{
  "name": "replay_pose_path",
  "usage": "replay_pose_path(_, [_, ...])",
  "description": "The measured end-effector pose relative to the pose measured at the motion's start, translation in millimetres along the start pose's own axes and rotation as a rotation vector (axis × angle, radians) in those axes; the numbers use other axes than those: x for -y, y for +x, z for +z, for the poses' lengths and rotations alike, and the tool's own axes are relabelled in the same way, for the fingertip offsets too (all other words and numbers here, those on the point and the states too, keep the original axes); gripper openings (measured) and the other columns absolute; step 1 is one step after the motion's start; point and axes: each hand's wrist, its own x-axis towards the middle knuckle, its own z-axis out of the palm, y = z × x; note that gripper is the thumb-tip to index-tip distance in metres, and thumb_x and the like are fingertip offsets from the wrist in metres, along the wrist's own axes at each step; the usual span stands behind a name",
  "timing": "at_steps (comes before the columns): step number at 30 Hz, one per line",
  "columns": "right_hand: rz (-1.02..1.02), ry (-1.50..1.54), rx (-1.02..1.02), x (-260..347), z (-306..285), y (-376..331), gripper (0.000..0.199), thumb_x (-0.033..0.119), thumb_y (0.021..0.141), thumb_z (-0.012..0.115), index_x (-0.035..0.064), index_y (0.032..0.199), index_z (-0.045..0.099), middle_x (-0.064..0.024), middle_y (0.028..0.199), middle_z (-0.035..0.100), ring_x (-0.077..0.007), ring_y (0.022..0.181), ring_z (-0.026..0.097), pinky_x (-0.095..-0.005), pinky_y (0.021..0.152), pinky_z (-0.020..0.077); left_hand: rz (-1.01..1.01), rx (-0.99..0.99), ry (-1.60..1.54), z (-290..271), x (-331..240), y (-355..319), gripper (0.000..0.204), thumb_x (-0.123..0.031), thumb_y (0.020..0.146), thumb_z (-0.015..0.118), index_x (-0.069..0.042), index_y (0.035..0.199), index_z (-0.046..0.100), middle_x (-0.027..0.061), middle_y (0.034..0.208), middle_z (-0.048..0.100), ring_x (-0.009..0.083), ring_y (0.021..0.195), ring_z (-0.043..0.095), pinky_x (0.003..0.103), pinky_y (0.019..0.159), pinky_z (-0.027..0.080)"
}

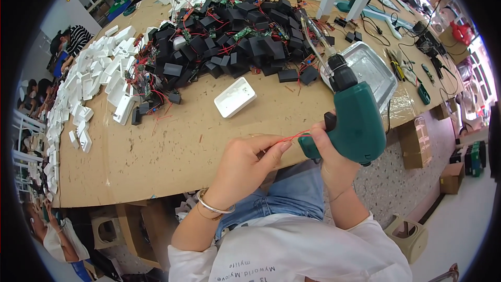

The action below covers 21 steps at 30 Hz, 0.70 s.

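My right hand [327, 152] grips the handle of a green electric screwdriver [354, 108] whose long bit points up and away over the table. My left hand [249, 163] pinches a thin red wire [293, 137] that runs across to the fingers of the right hand. Both hands hover at the near edge of the wooden table [172, 151]. A white plastic case half [235, 97] lies on the table just beyond them.
A big heap of black modules with red wires [235, 42] fills the middle of the table. White case shells [94, 78] are spread along the left side. A metal tray [373, 68] sits to the right. Other people work at the left. Cardboard boxes [415, 141] stand on the floor.
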Motion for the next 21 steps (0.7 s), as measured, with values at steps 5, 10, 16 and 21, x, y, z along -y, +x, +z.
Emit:
replay_pose_path(5, [0.014, -0.090, 0.049, -1, -1, 0, 0.040, -0.001, 0.079, 0.067, 0.0001, 0.115, 0.051, -0.0051, 0.090, 0.060, -0.0118, 0.081, 0.057, -0.0258, 0.073, 0.0481, 0.244, -0.066, 0.258, 1, 3, 3, 0.019, -0.012, 0.092, 0.056, 0.002, 0.100, 0.066, 0.0056, 0.064, 0.057, 0.0098, 0.056, 0.053, 0.024, 0.054, 0.045])
replay_pose_path(10, [-0.048, 0.005, 0.009, -6, 4, 4, 0.039, 0.000, 0.080, 0.067, 0.0010, 0.115, 0.051, -0.0048, 0.090, 0.060, -0.0116, 0.082, 0.056, -0.0254, 0.073, 0.0476, 0.182, -0.044, 0.184, -4, 6, 7, 0.020, -0.013, 0.094, 0.052, 0.001, 0.101, 0.065, 0.0051, 0.063, 0.055, 0.0102, 0.057, 0.052, 0.025, 0.054, 0.042])
replay_pose_path(16, [-0.030, -0.013, 0.001, -4, 1, 8, 0.038, 0.001, 0.081, 0.066, 0.0012, 0.117, 0.052, -0.0055, 0.097, 0.059, -0.0118, 0.086, 0.056, -0.0257, 0.078, 0.0468, 0.064, -0.366, 0.734, -52, -5, 19, 0.019, -0.018, 0.094, 0.052, -0.001, 0.093, 0.061, 0.0141, 0.079, 0.061, 0.0276, 0.064, 0.058, 0.033, 0.056, 0.045])
replay_pose_path(21, [-0.062, -0.114, -0.029, -10, 2, 2, 0.039, 0.004, 0.082, 0.066, 0.0006, 0.119, 0.055, -0.0038, 0.111, 0.057, -0.0131, 0.099, 0.054, -0.0279, 0.086, 0.0441, 0.024, -0.446, 0.858, -83, 68, 56, 0.021, -0.020, 0.093, 0.047, -0.001, 0.092, 0.054, 0.0229, 0.095, 0.056, 0.0426, 0.080, 0.057, 0.048, 0.071, 0.047])
